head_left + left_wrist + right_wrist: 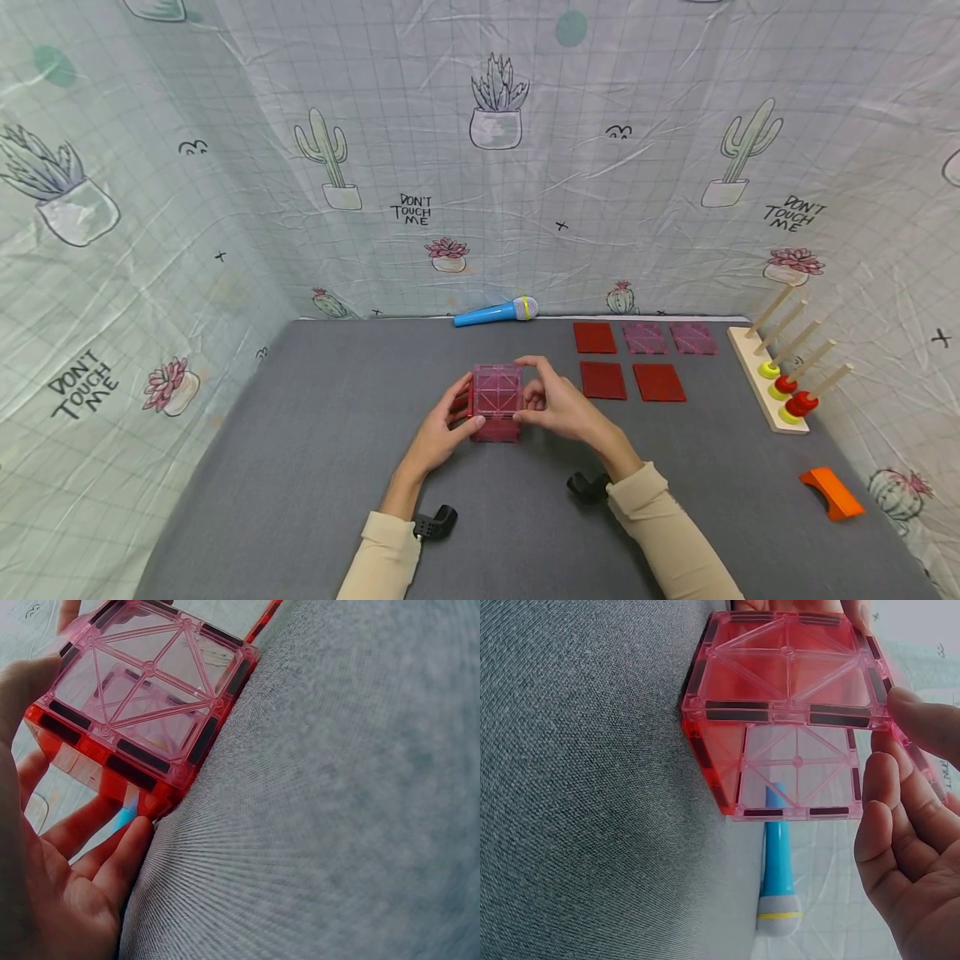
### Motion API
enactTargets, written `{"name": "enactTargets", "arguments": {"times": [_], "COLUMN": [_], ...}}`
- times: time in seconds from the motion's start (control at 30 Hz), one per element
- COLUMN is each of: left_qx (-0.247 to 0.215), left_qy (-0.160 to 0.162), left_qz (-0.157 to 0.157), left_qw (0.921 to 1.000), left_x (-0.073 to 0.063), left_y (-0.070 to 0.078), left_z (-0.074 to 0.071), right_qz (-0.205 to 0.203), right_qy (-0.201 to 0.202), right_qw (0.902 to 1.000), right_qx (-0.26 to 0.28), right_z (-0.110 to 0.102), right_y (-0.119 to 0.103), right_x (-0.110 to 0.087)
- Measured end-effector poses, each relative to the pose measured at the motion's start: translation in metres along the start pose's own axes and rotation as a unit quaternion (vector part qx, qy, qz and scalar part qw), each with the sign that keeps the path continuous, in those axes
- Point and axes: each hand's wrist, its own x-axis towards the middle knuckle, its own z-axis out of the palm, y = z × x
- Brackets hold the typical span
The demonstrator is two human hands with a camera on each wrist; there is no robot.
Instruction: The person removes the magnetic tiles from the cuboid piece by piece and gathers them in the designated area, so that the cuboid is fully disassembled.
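Observation:
A box of see-through pink and red magnetic tiles (498,390) stands on the grey table between both hands. Its pink front tile (150,667) has a cross-braced face with dark magnets along the edges. In the right wrist view, the right side of the box is uncovered, showing the red bottom tile (711,769) and pink back tile (798,761). My left hand (437,433) holds the red left side, thumb at the front upper corner. My right hand (566,406) grips the top from front to back, thumb on the front edge and index finger at the back.
Flat red tiles (603,380) and pink tiles (644,338) lie right of the box. Behind it is a blue toy microphone (487,314). A wooden peg board (757,375) with red and yellow rings and an orange arch block (832,493) are at the far right.

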Motion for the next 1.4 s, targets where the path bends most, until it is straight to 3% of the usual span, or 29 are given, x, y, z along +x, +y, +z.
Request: {"name": "enactTargets", "arguments": {"times": [0.4,0.87,0.97,1.2,1.3,1.4], "left_qx": [0.0,-0.006,-0.001,0.0,0.002,0.004], "left_qy": [-0.001,-0.002,-0.007,-0.014,-0.013,-0.01], "left_qz": [-0.009,-0.02,-0.026,-0.023,-0.019,-0.015], "left_qw": [1.0,0.9998,0.9996,0.9996,0.9997,0.9998], "left_x": [0.0,0.001,0.0,-0.008,-0.009,-0.006], "left_y": [0.0,0.0,0.005,0.038,0.04,0.03], "left_z": [0.0,0.0,0.0,-0.005,-0.005,-0.003], "right_qz": [-0.014,-0.032,-0.038,-0.052,-0.048,-0.04], "right_qy": [-0.012,0.004,0.013,0.062,0.075,0.086], "right_qw": [0.9998,0.999,0.9979,0.9956,0.9952,0.9944], "right_qx": [0.002,0.031,0.05,0.047,0.042,0.045], "right_z": [-0.001,-0.001,0.0,-0.003,-0.007,-0.012], "right_y": [0.0,0.002,0.002,-0.001,-0.009,-0.022], "right_x": [0.001,-0.003,-0.004,-0.007,-0.01,-0.015]}}
